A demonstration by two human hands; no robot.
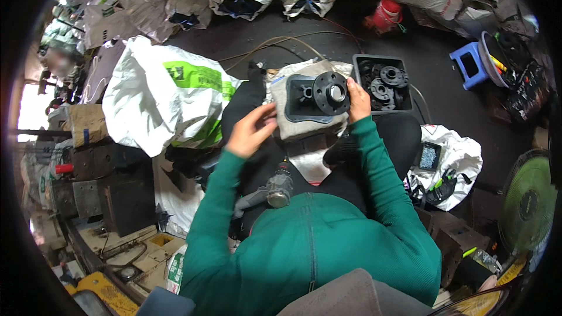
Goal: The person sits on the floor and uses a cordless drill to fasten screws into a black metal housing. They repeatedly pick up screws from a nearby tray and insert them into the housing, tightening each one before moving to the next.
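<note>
My right hand (359, 102) grips the right edge of a black round flanged hub (321, 89) with a ring of bolt holes and a shiny bore. The hub is over a small dark tray (295, 118), hiding part of it. Under the tray lies a grey cloth (298, 131) between my knees. My left hand (250, 132) is left of the tray, holding nothing, its fingers apart and partly curled. A power drill (278, 187) rests near my lap, pointing away from me.
A grey crate (404, 102) of similar hubs stands at the right. A large white sack (140, 99) is at the left. Hoses (275, 40) cross the floor ahead. Farther right are a blue stool (459, 58) and a green fan (528, 202).
</note>
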